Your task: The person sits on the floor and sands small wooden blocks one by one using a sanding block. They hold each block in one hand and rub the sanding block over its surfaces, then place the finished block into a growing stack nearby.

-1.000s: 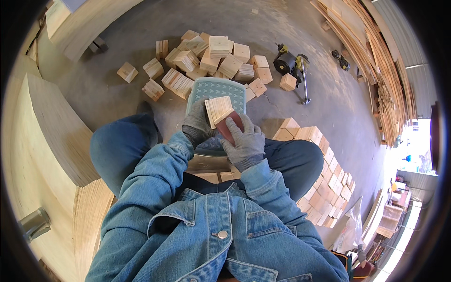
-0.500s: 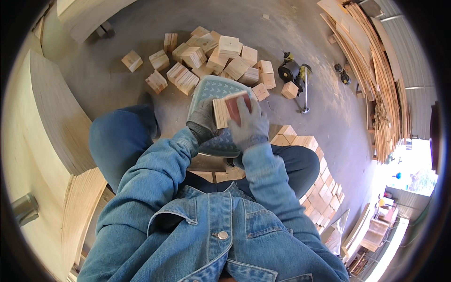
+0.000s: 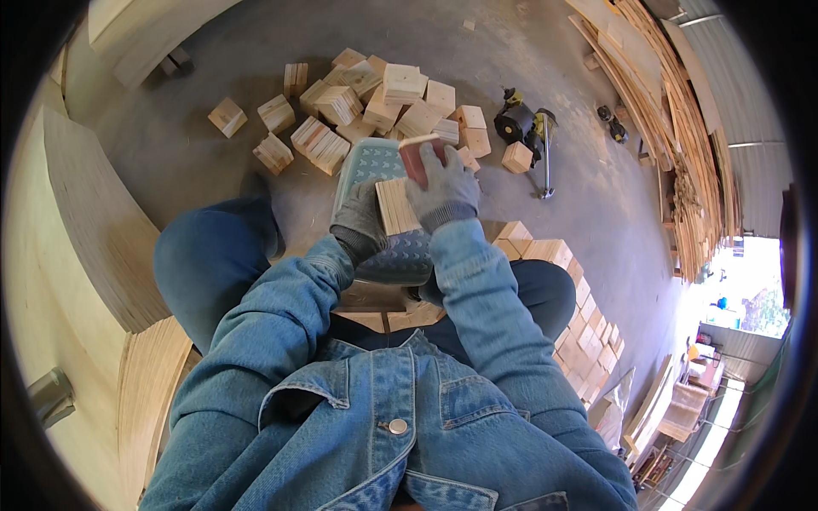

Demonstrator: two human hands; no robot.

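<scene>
Gloved in grey, my left hand (image 3: 361, 215) grips a pale laminated wooden block (image 3: 396, 209) by its left side, over a light blue-green plastic stool (image 3: 373, 157) between my knees. My right hand (image 3: 450, 184), also gloved, is closed over a sanding block (image 3: 416, 162) with a reddish-brown abrasive face and a pale edge. It is at the far right corner of the wooden block; whether the two touch there I cannot tell. My right fingers cover part of the sanding block.
A loose pile of wooden blocks (image 3: 375, 98) lies beyond the stool. Black-and-yellow power tools (image 3: 520, 123) stand to its right. Stacked blocks (image 3: 588, 336) sit by my right knee. Long boards (image 3: 673, 145) line the right wall; a large curved plywood piece (image 3: 94, 213) stands left.
My right hand has slid the sanding block away from me along the wooden block, toward its far end. My left hand keeps its grip. The whole view has shifted slightly.
</scene>
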